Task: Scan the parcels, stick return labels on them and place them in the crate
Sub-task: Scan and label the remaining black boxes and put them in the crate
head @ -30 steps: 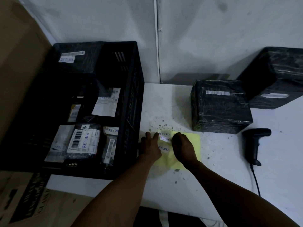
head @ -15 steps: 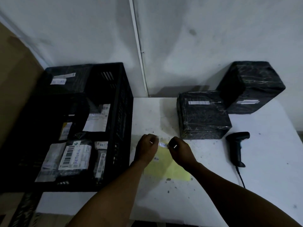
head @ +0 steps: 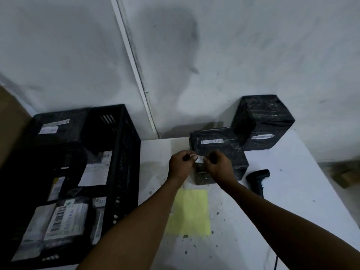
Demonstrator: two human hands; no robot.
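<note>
A small white return label (head: 199, 159) is pinched between my left hand (head: 180, 166) and my right hand (head: 219, 166), held up in front of a black wrapped parcel (head: 216, 147) on the white table. A second, larger black parcel (head: 263, 121) stands behind it against the wall. The yellow label sheet (head: 190, 211) lies flat on the table below my hands. At the left, the black crate (head: 124, 152) holds several labelled parcels. The black barcode scanner (head: 258, 177) lies to the right of my right hand.
A brown cardboard box (head: 11, 121) stands at the far left beside the crate. The wall with a white conduit (head: 134, 67) rises behind the table. The table's right edge (head: 319, 172) drops to a floor with some cardboard.
Both hands lifted a label off the yellow sheet and raised it toward the near parcel. The camera view tilted upward and shifted, showing more wall.
</note>
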